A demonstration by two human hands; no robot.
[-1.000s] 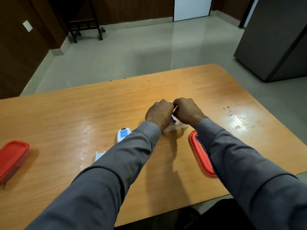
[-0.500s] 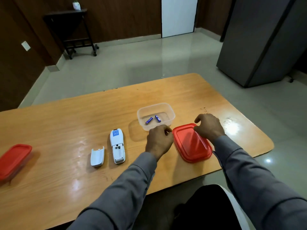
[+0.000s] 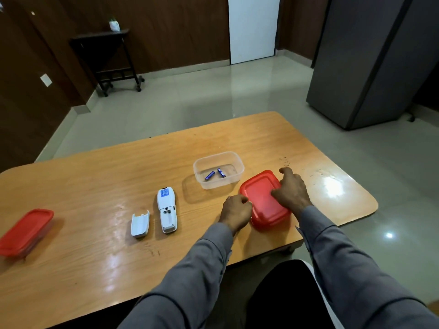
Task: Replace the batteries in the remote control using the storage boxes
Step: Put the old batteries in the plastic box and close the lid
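A clear storage box (image 3: 218,156) stands open on the wooden table (image 3: 95,181) with two blue batteries (image 3: 209,175) lying in it. Just right of it is its red lid (image 3: 261,198). My left hand (image 3: 235,211) pinches the lid's near left edge, and my right hand (image 3: 291,189) grips its right side with fingers over the far edge. The white remote (image 3: 167,210) lies face down with its battery bay uncovered and looking empty. The remote's white battery cover (image 3: 140,224) lies beside it on the left.
A second storage box with a red lid (image 3: 26,230) sits shut at the table's far left. The table's rounded right corner (image 3: 370,205) is close to my right hand. A grey cabinet (image 3: 370,67) stands on the floor beyond.
My hands left the clear box, where they were together a second ago, and took hold of the red lid. The camera has tilted up, so the lid sits a little farther from me.
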